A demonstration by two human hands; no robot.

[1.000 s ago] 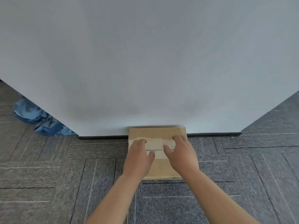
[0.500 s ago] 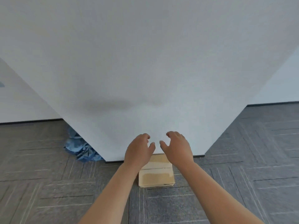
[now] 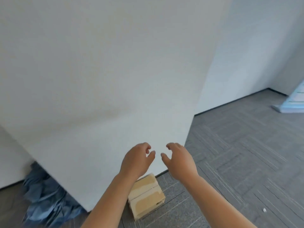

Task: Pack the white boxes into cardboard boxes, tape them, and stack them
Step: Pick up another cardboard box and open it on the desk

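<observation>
A taped cardboard box (image 3: 146, 196) stands on the grey carpet against the foot of a white wall, its top seam covered with pale tape. My left hand (image 3: 137, 160) hovers above it with loosely curled fingers and holds nothing. My right hand (image 3: 178, 159) is beside it, fingers also loosely curled and empty. Both hands are well above the box and apart from it. My left forearm hides the box's left corner.
A wide white wall panel (image 3: 107, 79) fills most of the view. A crumpled blue cloth (image 3: 44, 199) lies on the floor at the left. A pale blue stepped object (image 3: 294, 102) sits at the far right. Grey carpet tiles (image 3: 246, 153) stretch to the right.
Both hands have let go of the box's top and risen away from it. The view has lifted and swung right, so the box now looks smaller and lower.
</observation>
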